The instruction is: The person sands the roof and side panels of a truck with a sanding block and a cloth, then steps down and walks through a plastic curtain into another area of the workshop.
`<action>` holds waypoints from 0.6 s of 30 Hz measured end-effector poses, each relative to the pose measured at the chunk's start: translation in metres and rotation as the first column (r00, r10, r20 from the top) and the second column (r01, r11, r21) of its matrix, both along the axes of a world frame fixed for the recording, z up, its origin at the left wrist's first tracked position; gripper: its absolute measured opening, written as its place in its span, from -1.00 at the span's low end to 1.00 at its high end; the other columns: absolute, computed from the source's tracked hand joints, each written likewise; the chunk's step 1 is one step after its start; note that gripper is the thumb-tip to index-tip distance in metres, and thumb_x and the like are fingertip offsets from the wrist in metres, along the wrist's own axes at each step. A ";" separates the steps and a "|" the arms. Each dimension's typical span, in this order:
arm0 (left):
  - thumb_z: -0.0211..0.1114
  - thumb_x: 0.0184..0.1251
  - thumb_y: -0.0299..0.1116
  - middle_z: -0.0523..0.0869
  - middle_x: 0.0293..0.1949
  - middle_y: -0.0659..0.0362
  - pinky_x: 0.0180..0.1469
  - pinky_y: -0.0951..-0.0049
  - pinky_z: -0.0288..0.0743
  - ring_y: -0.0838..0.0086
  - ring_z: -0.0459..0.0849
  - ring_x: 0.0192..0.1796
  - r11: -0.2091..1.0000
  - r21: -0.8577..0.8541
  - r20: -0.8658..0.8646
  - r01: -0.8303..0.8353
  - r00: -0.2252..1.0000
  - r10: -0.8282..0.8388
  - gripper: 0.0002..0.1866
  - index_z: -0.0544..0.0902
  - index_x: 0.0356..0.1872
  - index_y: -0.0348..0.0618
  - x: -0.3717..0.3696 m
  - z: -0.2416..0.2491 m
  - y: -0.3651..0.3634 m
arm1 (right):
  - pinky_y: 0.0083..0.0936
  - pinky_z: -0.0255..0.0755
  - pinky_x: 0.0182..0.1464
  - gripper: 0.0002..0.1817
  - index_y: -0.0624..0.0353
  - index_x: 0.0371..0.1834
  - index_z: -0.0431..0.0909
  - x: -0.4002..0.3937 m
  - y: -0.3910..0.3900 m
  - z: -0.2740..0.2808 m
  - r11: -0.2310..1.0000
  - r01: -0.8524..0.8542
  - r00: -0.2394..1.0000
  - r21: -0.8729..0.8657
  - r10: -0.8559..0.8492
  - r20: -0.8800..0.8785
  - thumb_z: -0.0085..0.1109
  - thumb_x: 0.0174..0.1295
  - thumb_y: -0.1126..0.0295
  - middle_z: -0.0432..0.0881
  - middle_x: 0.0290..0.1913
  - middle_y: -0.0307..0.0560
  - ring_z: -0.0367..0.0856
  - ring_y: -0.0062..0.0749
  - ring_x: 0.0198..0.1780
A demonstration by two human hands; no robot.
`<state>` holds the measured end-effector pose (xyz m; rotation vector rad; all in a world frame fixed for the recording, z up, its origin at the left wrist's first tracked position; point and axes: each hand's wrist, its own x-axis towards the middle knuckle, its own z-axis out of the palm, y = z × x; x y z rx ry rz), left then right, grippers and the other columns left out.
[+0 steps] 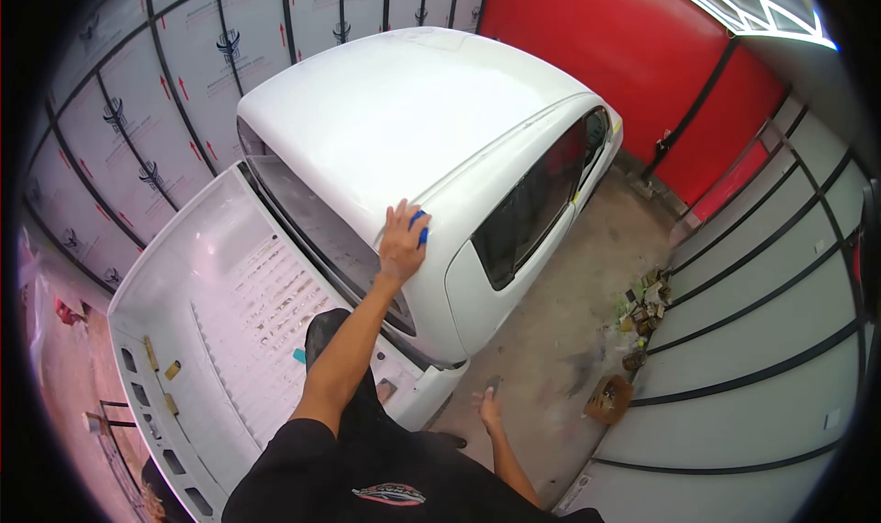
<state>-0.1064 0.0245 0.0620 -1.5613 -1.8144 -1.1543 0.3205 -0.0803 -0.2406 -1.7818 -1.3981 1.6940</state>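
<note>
My left hand [402, 246] lies on the upper rear corner of the white pickup cab [413, 110], where roof and side meet. Its fingers are closed over a blue pad [421, 228], pressed against the paint; most of the pad is hidden under the palm. Lower down, beside the truck, my right hand [489, 407] hangs in the air with its fingers apart. It touches nothing that I can make out. Below the left hand are the dark rear window [321, 220] and the bed's front rail.
My bent knee [326, 330] is over the truck bed [220, 294], which holds small yellowish blocks [172, 370] and a teal piece [299, 355]. On the concrete floor [551, 339], a brown container [609, 400] and a heap of cans [647, 303] line the grey wall panels [762, 303].
</note>
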 end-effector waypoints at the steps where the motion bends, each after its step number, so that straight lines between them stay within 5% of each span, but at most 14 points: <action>1: 0.41 0.40 -0.51 0.65 0.33 -0.07 0.60 -0.17 0.41 -0.24 0.48 0.57 0.999 0.038 0.137 0.022 0.990 -0.027 -0.63 0.73 0.21 -0.09 -0.017 0.003 0.004 | -0.37 0.67 -0.06 -0.23 0.25 0.60 0.45 -0.005 0.013 0.013 0.997 0.053 0.996 0.064 -0.048 -0.082 -0.35 0.82 -0.22 0.89 0.14 0.02 0.82 -0.34 -0.12; 3: 0.34 0.57 -0.50 0.71 0.22 -0.11 0.42 0.04 0.59 -0.13 0.67 0.37 0.993 0.112 0.319 -0.029 0.948 -0.008 -0.75 0.71 0.19 -0.14 -0.051 0.005 0.004 | -0.35 0.68 -0.03 -0.20 0.24 0.56 0.49 -0.019 0.038 0.050 0.982 0.034 0.993 0.188 -0.012 -0.117 -0.38 0.80 -0.27 0.89 0.13 0.00 0.82 -0.34 -0.11; 4: 0.32 0.61 -0.47 0.75 0.17 -0.09 0.28 0.07 0.65 -0.06 0.73 0.25 0.994 0.101 0.280 -0.029 0.960 -0.001 -0.78 0.72 0.17 -0.17 -0.063 0.017 -0.011 | -0.34 0.68 -0.02 -0.18 0.23 0.54 0.51 -0.028 0.051 0.069 0.968 0.021 0.991 0.250 0.013 -0.135 -0.40 0.80 -0.30 0.89 0.13 -0.01 0.82 -0.35 -0.11; 7: 0.31 0.67 -0.42 0.82 -0.02 -0.09 0.12 0.14 0.68 -0.04 0.82 0.05 0.902 0.297 0.479 -0.314 0.866 0.144 -0.84 0.78 0.04 -0.26 -0.096 0.009 -0.049 | -0.32 0.68 0.06 -0.09 0.24 0.45 0.58 -0.069 0.092 0.119 0.957 0.034 0.956 0.290 0.054 -0.290 -0.49 0.76 -0.38 0.87 0.17 -0.02 0.82 -0.32 -0.04; 10: 0.30 0.66 -0.29 0.90 -0.14 -0.05 0.09 0.19 0.69 0.12 0.89 -0.06 0.856 0.150 0.693 -0.496 0.670 0.267 -0.78 0.83 -0.01 -0.20 -0.143 -0.066 -0.123 | -0.27 0.58 0.24 0.00 0.26 0.41 0.63 -0.132 0.114 0.212 0.906 -0.046 0.909 0.422 0.213 -0.359 -0.57 0.74 -0.43 0.83 0.25 -0.02 0.79 -0.28 0.10; 11: 0.32 0.65 -0.19 0.91 -0.16 -0.02 0.08 0.20 0.68 0.19 0.89 -0.07 0.849 0.029 0.755 -0.527 0.569 0.328 -0.72 0.84 -0.03 -0.19 -0.155 -0.107 -0.157 | -0.26 0.53 0.31 0.00 0.27 0.39 0.65 -0.156 0.122 0.236 0.865 -0.088 0.886 0.494 0.294 -0.358 -0.58 0.74 -0.43 0.82 0.26 -0.01 0.76 -0.27 0.16; 12: 0.39 0.57 -0.11 0.92 -0.16 0.01 0.04 0.20 0.69 0.26 0.89 -0.07 0.865 -0.206 0.896 -0.458 0.268 0.355 -0.66 0.84 -0.06 -0.24 -0.166 -0.155 -0.198 | -0.24 0.48 0.36 -0.01 0.27 0.37 0.68 -0.179 0.129 0.259 0.829 -0.110 0.873 0.549 0.345 -0.346 -0.57 0.75 -0.41 0.80 0.27 0.01 0.73 -0.23 0.21; 13: 0.41 0.55 -0.18 0.84 -0.25 0.10 -0.20 0.27 0.70 0.42 0.81 -0.29 0.844 -0.325 0.921 -0.428 0.061 0.386 -0.68 0.79 -0.15 -0.32 -0.173 -0.219 -0.240 | -0.23 0.43 0.41 -0.02 0.28 0.35 0.70 -0.203 0.136 0.281 0.788 -0.130 0.856 0.601 0.395 -0.333 -0.55 0.76 -0.39 0.79 0.28 0.03 0.70 -0.19 0.25; 14: 0.43 0.50 -0.22 0.81 -0.27 0.06 -0.32 0.20 0.71 0.36 0.82 -0.33 0.794 -0.441 0.889 -0.419 -0.085 0.449 -0.65 0.74 -0.13 -0.43 -0.177 -0.293 -0.289 | -0.19 0.42 0.41 -0.07 0.27 0.37 0.68 -0.225 0.139 0.307 0.710 -0.167 0.858 0.684 0.447 -0.253 -0.51 0.78 -0.34 0.75 0.30 0.11 0.68 -0.09 0.25; 17: 0.44 0.42 -0.31 0.83 -0.23 -0.05 -0.37 0.12 0.76 0.22 0.86 -0.34 0.678 -0.673 0.740 -0.295 -0.262 0.620 -0.66 0.71 -0.07 -0.49 -0.084 -0.348 -0.417 | -0.15 0.42 0.39 -0.23 0.22 0.36 0.67 -0.294 0.166 0.344 0.521 -0.214 0.837 0.826 0.534 -0.121 -0.42 0.82 -0.20 0.70 0.27 0.23 0.63 0.09 0.27; 18: 0.43 0.41 -0.34 0.83 -0.24 -0.05 -0.38 0.10 0.78 0.19 0.87 -0.35 0.619 -0.728 0.682 -0.295 -0.404 0.610 -0.69 0.71 -0.07 -0.46 -0.054 -0.359 -0.450 | -0.12 0.42 0.38 -0.24 0.22 0.32 0.69 -0.313 0.176 0.347 0.510 -0.263 0.828 0.819 0.554 -0.080 -0.40 0.82 -0.19 0.70 0.26 0.26 0.62 0.13 0.27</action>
